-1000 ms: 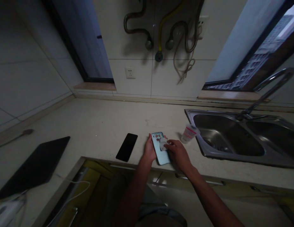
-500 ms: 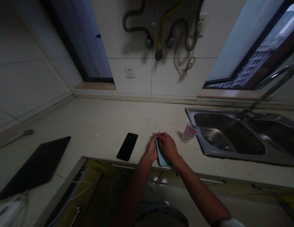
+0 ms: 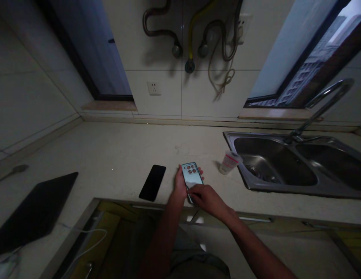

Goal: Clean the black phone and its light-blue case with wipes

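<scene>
My left hand (image 3: pixel 180 184) is wrapped round a light blue smartphone (image 3: pixel 193 177), its fingertips showing past the far right edge. The phone's back faces up, with a square block of round camera lenses near the top. My right hand (image 3: pixel 206 197) lies across the lower part of the phone, thumb and fingers pinched at its lower left edge. Whether those fingers grip a case edge or the phone body is too small to tell. To the left, a second smartphone (image 3: pixel 152 183) with a black screen lies flat on the counter, touched by neither hand.
A plastic cup (image 3: pixel 229 162) with red print stands beside the double-bowl steel sink (image 3: pixel 246 182). A flat dark panel (image 3: pixel 40 209) lies at the left with a white cable (image 3: pixel 93 231) near it. The counter's front edge (image 3: pixel 165 203) runs just below the phones.
The light blue phone is turned so more of its back shows. My right hand has moved from its top to its lower part. My left hand now wraps round it. The view shifted slightly.
</scene>
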A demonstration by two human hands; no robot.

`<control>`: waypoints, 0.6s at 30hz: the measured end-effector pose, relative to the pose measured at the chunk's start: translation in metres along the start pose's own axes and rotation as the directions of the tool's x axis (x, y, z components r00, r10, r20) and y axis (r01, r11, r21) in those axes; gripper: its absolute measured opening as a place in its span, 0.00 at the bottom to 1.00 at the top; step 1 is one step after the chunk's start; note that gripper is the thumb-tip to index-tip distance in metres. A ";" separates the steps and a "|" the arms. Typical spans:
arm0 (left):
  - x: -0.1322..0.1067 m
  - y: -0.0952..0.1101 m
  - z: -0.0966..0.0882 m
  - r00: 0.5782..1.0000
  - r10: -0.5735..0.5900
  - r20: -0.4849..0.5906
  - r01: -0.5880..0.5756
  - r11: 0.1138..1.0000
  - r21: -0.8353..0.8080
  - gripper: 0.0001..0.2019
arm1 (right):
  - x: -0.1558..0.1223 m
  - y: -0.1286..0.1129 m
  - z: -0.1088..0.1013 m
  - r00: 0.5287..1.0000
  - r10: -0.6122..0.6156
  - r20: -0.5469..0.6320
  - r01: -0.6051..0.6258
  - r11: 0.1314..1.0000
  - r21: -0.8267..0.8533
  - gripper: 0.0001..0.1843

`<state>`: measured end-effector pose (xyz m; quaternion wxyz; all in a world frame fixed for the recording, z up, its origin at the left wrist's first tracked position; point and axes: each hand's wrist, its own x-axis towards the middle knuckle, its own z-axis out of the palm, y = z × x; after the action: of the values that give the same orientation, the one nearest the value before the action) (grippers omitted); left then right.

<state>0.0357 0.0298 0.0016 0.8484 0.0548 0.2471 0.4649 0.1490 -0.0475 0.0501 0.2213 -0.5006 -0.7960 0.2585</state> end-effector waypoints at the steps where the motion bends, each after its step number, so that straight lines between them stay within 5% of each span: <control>1: 0.000 0.001 -0.002 1.000 0.007 0.011 -0.007 1.000 -0.005 0.31 | -0.005 -0.001 -0.003 0.999 -0.012 0.032 0.012 1.000 -0.005 0.13; 6: 0.001 0.001 -0.007 0.999 0.009 0.045 -0.008 1.000 -0.023 0.30 | -0.015 -0.003 -0.019 0.983 -0.103 0.151 0.124 0.983 -0.137 0.13; 12: -0.004 0.003 -0.001 0.998 -0.033 0.053 0.033 0.999 0.007 0.29 | -0.010 0.007 -0.035 0.950 -0.062 0.307 0.183 0.905 -0.384 0.10; 18: -0.006 0.003 0.003 0.999 -0.012 0.039 0.012 1.000 0.012 0.29 | -0.017 0.018 -0.042 0.955 -0.079 0.284 0.193 0.897 -0.398 0.10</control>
<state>0.0323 0.0275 0.0074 0.8555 0.0673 0.2334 0.4573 0.1938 -0.0483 0.0696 0.0190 -0.4408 -0.8882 0.1280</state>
